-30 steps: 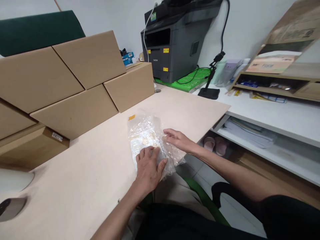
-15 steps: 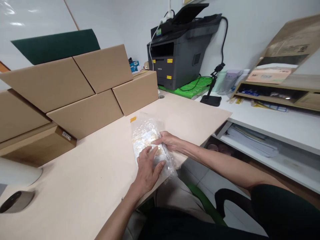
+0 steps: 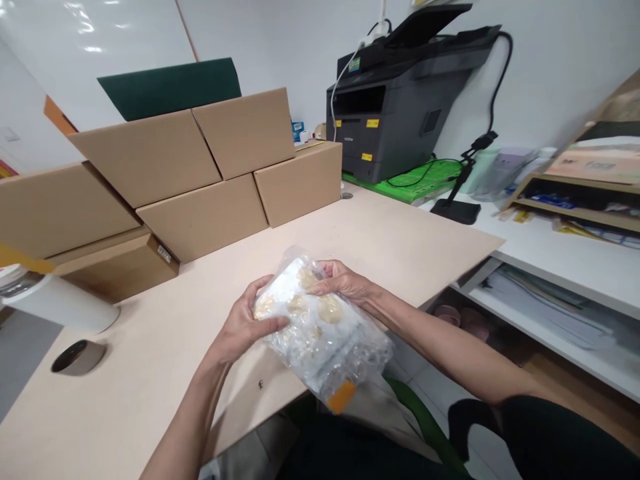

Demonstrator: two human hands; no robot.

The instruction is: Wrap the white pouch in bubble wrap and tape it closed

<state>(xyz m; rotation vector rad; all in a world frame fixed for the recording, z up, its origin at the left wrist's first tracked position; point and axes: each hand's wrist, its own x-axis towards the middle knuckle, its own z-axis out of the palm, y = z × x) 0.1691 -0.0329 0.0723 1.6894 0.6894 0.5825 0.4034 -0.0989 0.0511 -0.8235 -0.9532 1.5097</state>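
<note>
You've got the bubble-wrapped packet [image 3: 320, 327] lifted just above the near edge of the table [image 3: 150, 373], so this looks like the wrapping-up stage. Left hand [image 3: 245, 327] curls around its left end, right hand [image 3: 343, 283] pinches the far edge. Next you'd probably need that orange tape tab [image 3: 341, 397] pressed down.
</note>
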